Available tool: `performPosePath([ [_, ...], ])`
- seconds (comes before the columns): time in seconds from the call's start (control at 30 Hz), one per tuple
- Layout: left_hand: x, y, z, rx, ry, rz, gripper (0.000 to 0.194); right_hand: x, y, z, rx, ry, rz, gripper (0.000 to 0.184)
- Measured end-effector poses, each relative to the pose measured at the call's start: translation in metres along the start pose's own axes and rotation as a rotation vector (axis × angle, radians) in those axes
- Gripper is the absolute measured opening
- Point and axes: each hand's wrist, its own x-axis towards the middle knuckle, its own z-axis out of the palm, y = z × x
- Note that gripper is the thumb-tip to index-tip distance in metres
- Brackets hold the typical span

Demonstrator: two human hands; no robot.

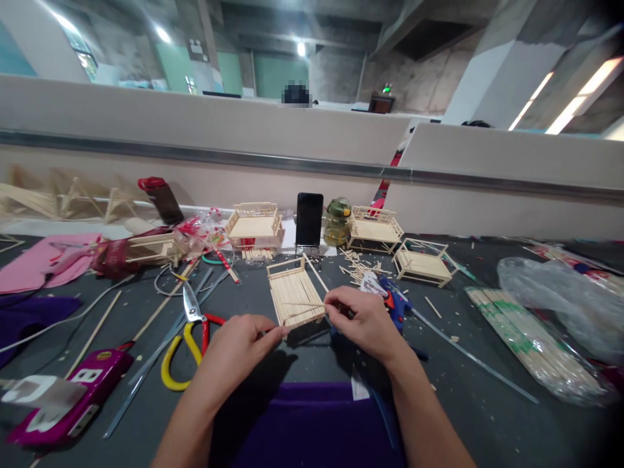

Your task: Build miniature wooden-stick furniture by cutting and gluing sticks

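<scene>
A miniature bed frame of thin wooden sticks point(295, 292) stands tilted in front of me, with a slatted top and a rail along its far end. My left hand point(248, 341) is closed, thumb and forefinger pinching at its near left corner. On the other side, my right hand point(361, 318) pinches a thin wooden stick point(305, 312) that lies across the near end of the slats. A blue glue gun point(400, 302) rests just beyond my right hand. Scissors with red and yellow handles point(192, 331) lie open beside my left forearm.
Finished-looking stick models point(253, 224) stand at the back beside an upright phone point(309, 220) and a green-lidded bottle point(337, 221). Bagged sticks point(531, 338) lie at right. A purple power strip point(73, 400) and clear glue sticks point(146, 367) lie at left.
</scene>
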Motion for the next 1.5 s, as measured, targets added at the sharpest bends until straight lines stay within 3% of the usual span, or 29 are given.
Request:
performPosePath([
  [0.07,-0.001,0.004,-0.004,0.064,0.049,0.066,0.038,0.000,-0.004,0.003,-0.059,-0.015,-0.020,0.014],
  [0.17,-0.003,0.020,-0.002,0.103,0.428,0.252,0.013,0.000,-0.012,0.008,-0.101,-0.030,-0.053,0.015],
  [0.2,-0.004,0.026,0.001,0.144,0.440,0.341,0.009,0.000,-0.015,0.010,-0.102,-0.030,-0.063,0.015],
  [0.27,-0.006,0.036,0.008,0.251,0.406,0.462,0.023,0.000,-0.021,0.013,-0.090,-0.026,-0.076,0.015],
  [0.33,-0.006,0.041,0.014,0.311,0.372,0.507,0.023,0.000,-0.025,0.015,-0.076,-0.021,-0.077,0.015],
  [0.57,-0.006,0.036,0.019,0.249,0.365,0.493,0.014,-0.002,-0.027,0.018,-0.085,-0.006,-0.077,0.014],
  [0.93,-0.002,0.028,0.026,0.181,0.267,0.479,0.017,-0.003,-0.026,0.022,-0.240,-0.010,-0.091,0.014],
  [1.1,0.001,0.025,0.029,0.059,0.239,0.484,0.013,-0.005,-0.033,0.003,-0.286,-0.037,-0.128,0.016],
  [1.2,0.002,0.026,0.027,-0.085,0.299,0.435,0.010,-0.026,-0.037,-0.020,-0.312,0.164,-0.078,0.019],
  [1.33,0.000,0.029,0.024,-0.249,0.354,0.337,0.009,-0.081,-0.029,-0.037,-0.338,0.370,0.137,0.015],
  [1.5,0.000,0.030,0.027,-0.435,0.389,0.204,0.011,-0.144,-0.012,-0.012,-0.444,0.197,0.251,0.018],
])
